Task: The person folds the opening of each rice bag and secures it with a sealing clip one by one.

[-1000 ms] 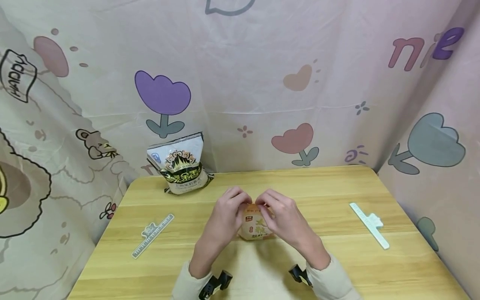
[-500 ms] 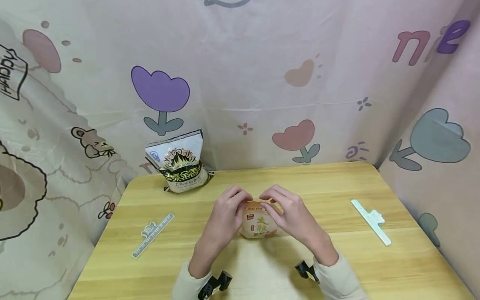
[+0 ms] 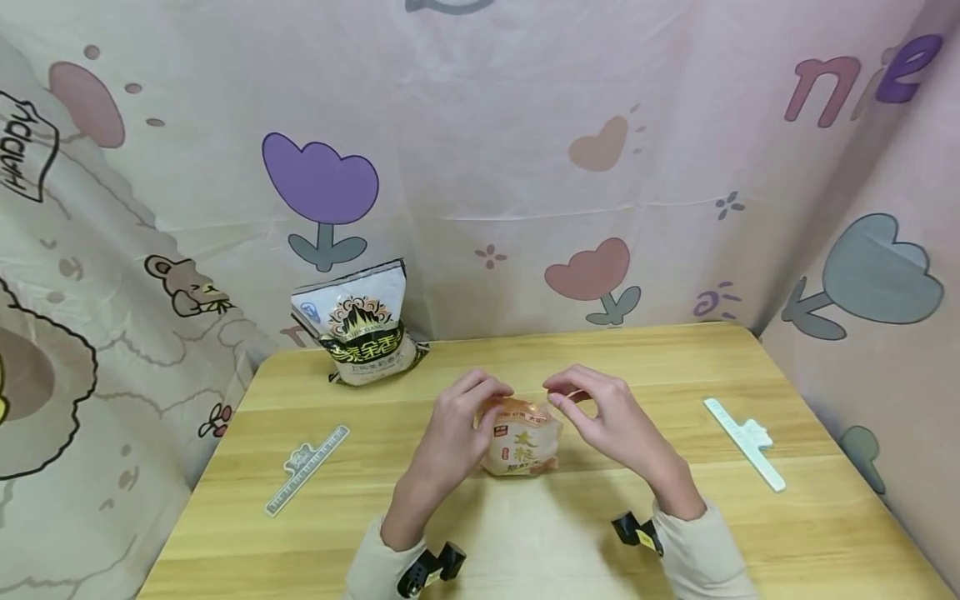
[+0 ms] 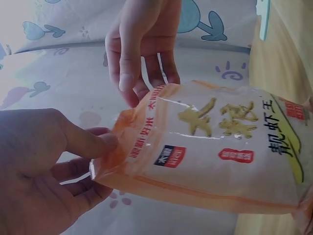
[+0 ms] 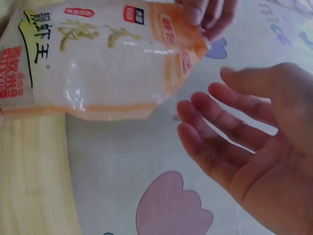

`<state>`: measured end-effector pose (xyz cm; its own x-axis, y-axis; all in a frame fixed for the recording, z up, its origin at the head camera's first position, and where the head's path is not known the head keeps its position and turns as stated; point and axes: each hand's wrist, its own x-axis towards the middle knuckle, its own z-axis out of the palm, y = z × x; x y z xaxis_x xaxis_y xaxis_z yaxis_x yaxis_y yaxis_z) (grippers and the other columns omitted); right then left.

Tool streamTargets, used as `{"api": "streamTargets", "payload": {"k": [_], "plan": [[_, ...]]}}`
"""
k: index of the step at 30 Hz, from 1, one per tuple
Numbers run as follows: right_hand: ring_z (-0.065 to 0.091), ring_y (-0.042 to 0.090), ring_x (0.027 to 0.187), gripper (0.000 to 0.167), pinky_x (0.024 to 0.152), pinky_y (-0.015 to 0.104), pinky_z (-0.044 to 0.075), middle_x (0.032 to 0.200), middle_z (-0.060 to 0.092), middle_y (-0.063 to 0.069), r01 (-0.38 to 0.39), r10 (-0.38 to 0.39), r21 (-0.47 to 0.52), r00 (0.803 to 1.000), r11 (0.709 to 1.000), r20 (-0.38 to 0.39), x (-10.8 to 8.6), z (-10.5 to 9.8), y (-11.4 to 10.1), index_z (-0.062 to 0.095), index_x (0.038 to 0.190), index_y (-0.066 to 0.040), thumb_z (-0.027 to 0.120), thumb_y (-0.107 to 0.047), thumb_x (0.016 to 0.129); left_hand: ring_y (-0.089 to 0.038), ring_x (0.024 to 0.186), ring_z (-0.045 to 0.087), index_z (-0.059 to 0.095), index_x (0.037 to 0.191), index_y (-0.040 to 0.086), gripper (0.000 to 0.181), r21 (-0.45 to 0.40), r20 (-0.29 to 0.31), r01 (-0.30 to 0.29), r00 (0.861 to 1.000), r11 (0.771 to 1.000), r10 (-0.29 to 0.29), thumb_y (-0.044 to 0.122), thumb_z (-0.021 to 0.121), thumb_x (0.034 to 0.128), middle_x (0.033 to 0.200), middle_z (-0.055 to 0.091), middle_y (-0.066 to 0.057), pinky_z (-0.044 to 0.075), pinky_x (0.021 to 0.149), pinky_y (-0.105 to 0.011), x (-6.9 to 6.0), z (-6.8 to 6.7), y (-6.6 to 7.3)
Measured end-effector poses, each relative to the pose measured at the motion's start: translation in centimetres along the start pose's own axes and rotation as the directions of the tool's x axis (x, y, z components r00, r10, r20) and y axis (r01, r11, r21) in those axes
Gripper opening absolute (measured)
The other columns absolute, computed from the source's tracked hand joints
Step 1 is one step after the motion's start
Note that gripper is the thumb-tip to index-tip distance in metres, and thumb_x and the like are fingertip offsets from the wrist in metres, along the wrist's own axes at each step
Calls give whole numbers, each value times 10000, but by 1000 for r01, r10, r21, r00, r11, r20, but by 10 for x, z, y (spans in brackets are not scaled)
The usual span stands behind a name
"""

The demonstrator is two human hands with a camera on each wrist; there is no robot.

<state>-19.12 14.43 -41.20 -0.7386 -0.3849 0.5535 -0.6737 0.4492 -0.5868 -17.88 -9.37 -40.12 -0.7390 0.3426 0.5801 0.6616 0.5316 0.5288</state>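
Note:
A small orange-and-white rice bag (image 3: 522,446) stands upright on the wooden table in front of me. Its upper corner is pinched between the thumb and fingers of my left hand (image 3: 453,425), seen closely in the left wrist view, where the bag's orange top (image 4: 129,132) looks folded or creased. My right hand (image 3: 611,421) hovers just right of the bag. In the right wrist view that hand (image 5: 264,142) is apart from the plastic, its fingers loosely bent with nothing between them.
A larger white-and-black rice bag (image 3: 363,329) stands at the back left. One ruler-like bag clip (image 3: 307,471) lies on the left of the table (image 3: 600,558), and a pale green clip (image 3: 742,442) lies on the right. A patterned curtain (image 3: 465,125) hangs behind.
My right hand has let go of the bag's top and moved away to the right. The left hand stays at the left corner. More of the bag's front shows now.

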Motion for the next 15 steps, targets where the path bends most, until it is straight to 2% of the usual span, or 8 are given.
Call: {"api": "streamTargets", "payload": {"k": [3, 7, 12, 15], "plan": [[680, 73, 919, 123, 794, 305, 600, 1053, 716, -104, -63, 63, 5, 998, 998, 25, -2, -3, 4, 727, 1106, -153, 684, -110, 999, -139, 948, 656, 738, 1020, 61, 228, -18, -4, 6, 1000, 1000, -6, -85, 786, 850, 993, 665, -7, 581, 844, -279, 0, 3, -2], [689, 83, 936, 108, 807, 327, 606, 1062, 727, -85, -113, 110, 46, 991, 992, 75, -3, -3, 8, 730, 1100, -158, 692, -148, 999, -130, 955, 656, 735, 1036, 57, 201, -37, -6, -9, 1000, 999, 9, -34, 793, 866, 1005, 669, -1, 580, 853, -280, 0, 8, -4], [697, 95, 928, 145, 834, 352, 603, 1055, 731, -79, -118, 107, 102, 989, 988, 107, -2, 1, 10, 736, 1104, -128, 731, -198, 977, -123, 935, 658, 734, 1029, 62, 181, -47, 3, -35, 999, 998, 35, -8, 794, 874, 989, 666, 0, 581, 833, -264, 1, 14, -3], [698, 97, 918, 169, 824, 363, 606, 1051, 728, -88, -100, 88, 111, 990, 989, 109, -2, 4, 8, 736, 1108, -132, 758, -202, 956, -129, 927, 652, 735, 1019, 71, 164, -25, 7, -37, 999, 999, 37, 6, 794, 880, 985, 664, 5, 580, 823, -266, 3, 17, -1]]}}
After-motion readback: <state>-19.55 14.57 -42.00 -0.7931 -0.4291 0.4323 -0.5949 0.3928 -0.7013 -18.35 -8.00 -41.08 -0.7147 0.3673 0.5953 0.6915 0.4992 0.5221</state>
